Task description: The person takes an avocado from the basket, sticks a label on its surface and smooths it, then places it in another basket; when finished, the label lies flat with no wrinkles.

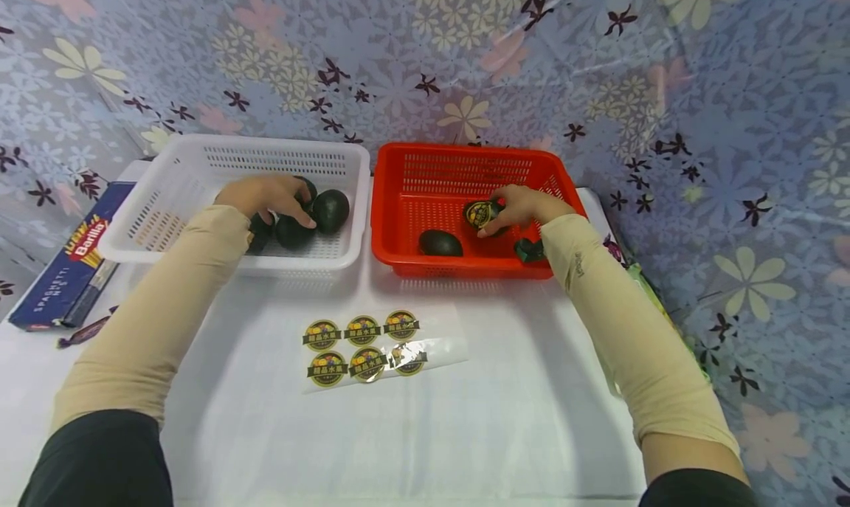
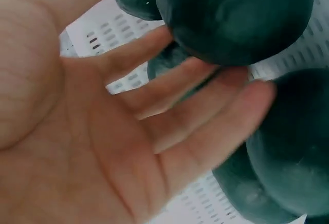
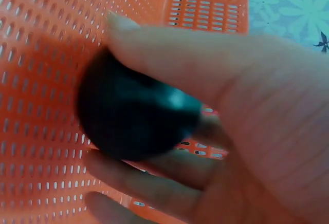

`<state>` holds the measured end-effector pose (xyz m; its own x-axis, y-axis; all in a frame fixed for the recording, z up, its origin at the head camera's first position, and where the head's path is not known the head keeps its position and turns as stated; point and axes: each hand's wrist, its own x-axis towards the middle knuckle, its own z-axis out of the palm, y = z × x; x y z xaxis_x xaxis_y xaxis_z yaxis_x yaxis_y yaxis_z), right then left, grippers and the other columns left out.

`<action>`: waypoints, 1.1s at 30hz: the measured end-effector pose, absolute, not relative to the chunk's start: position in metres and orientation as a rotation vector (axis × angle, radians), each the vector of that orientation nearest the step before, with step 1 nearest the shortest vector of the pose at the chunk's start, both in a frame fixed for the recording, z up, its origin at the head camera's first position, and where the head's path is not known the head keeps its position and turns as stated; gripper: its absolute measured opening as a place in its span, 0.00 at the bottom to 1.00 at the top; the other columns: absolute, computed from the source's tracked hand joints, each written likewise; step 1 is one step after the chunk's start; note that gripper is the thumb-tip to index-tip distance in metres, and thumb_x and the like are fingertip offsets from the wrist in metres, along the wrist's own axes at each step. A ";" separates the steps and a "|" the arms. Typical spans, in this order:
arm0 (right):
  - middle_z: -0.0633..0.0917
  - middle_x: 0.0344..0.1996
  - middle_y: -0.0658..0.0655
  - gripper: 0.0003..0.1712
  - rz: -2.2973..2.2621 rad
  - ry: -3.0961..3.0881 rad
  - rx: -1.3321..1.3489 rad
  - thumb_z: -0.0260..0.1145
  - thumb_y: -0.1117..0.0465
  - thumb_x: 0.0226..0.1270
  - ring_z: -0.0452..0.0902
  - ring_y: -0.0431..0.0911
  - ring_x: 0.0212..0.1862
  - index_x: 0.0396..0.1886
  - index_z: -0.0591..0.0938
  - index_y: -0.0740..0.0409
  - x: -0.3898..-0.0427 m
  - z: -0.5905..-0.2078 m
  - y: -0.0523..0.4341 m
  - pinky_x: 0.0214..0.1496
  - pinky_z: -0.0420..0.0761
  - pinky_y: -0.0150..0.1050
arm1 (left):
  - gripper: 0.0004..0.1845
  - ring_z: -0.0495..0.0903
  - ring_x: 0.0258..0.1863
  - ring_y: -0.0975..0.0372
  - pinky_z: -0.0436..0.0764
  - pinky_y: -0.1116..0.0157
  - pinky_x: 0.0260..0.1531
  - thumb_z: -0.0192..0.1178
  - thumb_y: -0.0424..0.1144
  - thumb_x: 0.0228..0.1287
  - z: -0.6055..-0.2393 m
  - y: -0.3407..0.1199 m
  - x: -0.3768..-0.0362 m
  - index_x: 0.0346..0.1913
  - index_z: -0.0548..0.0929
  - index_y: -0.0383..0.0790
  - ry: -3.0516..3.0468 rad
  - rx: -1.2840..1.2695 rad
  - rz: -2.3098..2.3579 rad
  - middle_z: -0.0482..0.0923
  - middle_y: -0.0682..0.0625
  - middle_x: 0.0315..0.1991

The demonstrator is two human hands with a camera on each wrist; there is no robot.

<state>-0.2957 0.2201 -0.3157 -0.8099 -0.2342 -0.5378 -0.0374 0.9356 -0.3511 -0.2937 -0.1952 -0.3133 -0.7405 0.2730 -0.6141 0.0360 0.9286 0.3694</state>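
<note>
My right hand pinches stickered avocado inside red basket; left hand spread over avocados, sticker sheet at 6 o'clock.

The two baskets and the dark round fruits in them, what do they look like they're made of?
The white basket and red basket look like moulded plastic: thin perforated walls, slight gloss. The dark fruits have smooth, faintly shiny green-black skin; real or imitation cannot be told. The one the right hand holds bears a glossy sticker, probably printed film.
</note>
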 end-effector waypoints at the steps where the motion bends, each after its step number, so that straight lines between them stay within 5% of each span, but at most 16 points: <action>1: 0.56 0.78 0.68 0.54 -0.435 2.459 -0.201 0.71 0.48 0.64 0.70 0.60 0.66 0.80 0.53 0.62 -0.296 -0.317 0.220 0.60 0.81 0.54 | 0.42 0.63 0.71 0.38 0.79 0.47 0.60 0.62 0.49 0.68 -0.314 -0.195 -0.293 0.75 0.56 0.33 2.358 0.203 0.447 0.51 0.30 0.75; 10: 0.72 0.67 0.72 0.40 -0.404 2.425 -0.325 0.70 0.57 0.67 0.74 0.60 0.64 0.75 0.64 0.62 -0.296 -0.319 0.212 0.61 0.81 0.54 | 0.52 0.57 0.75 0.38 0.80 0.49 0.61 0.67 0.49 0.64 -0.330 -0.196 -0.293 0.80 0.45 0.35 2.249 0.139 0.524 0.36 0.31 0.80; 15: 0.76 0.64 0.72 0.40 -0.295 2.483 -0.407 0.70 0.60 0.66 0.73 0.62 0.65 0.74 0.65 0.63 -0.298 -0.316 0.208 0.67 0.75 0.57 | 0.54 0.65 0.71 0.37 0.80 0.48 0.60 0.68 0.51 0.61 -0.326 -0.198 -0.293 0.80 0.47 0.38 2.272 0.144 0.450 0.39 0.30 0.79; 21: 0.79 0.62 0.69 0.36 -0.254 2.512 -0.443 0.68 0.62 0.68 0.74 0.62 0.66 0.73 0.67 0.61 -0.293 -0.307 0.200 0.68 0.75 0.58 | 0.50 0.60 0.73 0.38 0.84 0.51 0.54 0.67 0.49 0.63 -0.314 -0.203 -0.290 0.79 0.50 0.37 2.305 0.217 0.508 0.40 0.31 0.79; 26: 0.80 0.60 0.66 0.32 -0.267 2.566 -0.488 0.65 0.57 0.72 0.74 0.59 0.62 0.73 0.69 0.58 -0.280 -0.292 0.196 0.66 0.75 0.57 | 0.50 0.65 0.71 0.40 0.84 0.48 0.53 0.67 0.50 0.62 -0.300 -0.198 -0.281 0.78 0.50 0.36 2.410 0.330 0.565 0.49 0.31 0.77; 33: 0.78 0.64 0.64 0.31 -0.303 2.722 -0.683 0.66 0.53 0.72 0.73 0.59 0.66 0.70 0.71 0.59 -0.248 -0.278 0.178 0.71 0.71 0.57 | 0.47 0.71 0.66 0.43 0.69 0.40 0.67 0.69 0.55 0.59 -0.293 -0.187 -0.250 0.74 0.62 0.36 2.667 0.517 0.600 0.70 0.34 0.69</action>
<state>-0.2476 0.1781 -0.2775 -0.8352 -0.4889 -0.2518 -0.4215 0.8632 -0.2778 -0.2502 -0.1866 -0.2925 -0.8693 0.4208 -0.2594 0.2690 0.8430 0.4658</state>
